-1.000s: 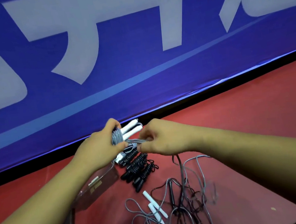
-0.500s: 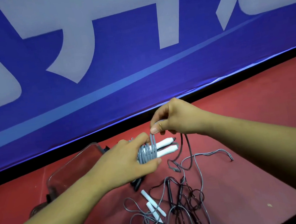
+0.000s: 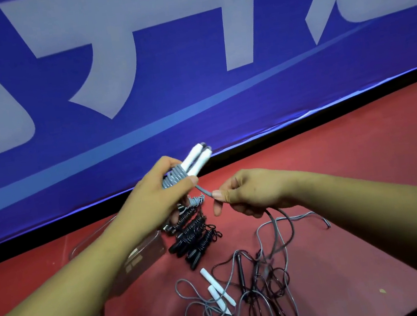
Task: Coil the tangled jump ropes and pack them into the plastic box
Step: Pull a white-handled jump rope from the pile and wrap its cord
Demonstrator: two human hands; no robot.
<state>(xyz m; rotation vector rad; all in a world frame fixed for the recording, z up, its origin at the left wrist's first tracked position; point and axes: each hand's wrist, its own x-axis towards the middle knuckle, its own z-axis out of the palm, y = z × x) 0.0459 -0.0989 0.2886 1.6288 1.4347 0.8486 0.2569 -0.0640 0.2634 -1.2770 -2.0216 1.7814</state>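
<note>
Grey jump rope (image 3: 178, 179), light, limp but springy, is held above the red floor (image 3: 360, 153): left hand (image 3: 154, 199) grips its coil and 2 white handles (image 3: 198, 156), right hand (image 3: 249, 192) pinches the loose cord, which probably needs tension.

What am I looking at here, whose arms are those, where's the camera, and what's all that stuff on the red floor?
There is no machine here. These are a person's two bare arms, filmed by a camera worn on their head that looks forward and down.

The left hand grips a grey rope wound round its two white handles. The right hand pinches the loose stretch of that rope, which trails down to the floor.

On the floor lie some coiled black ropes, a tangle of grey and black ropes, and a clear plastic box partly hidden under the left arm. Behind stands a blue banner.
</note>
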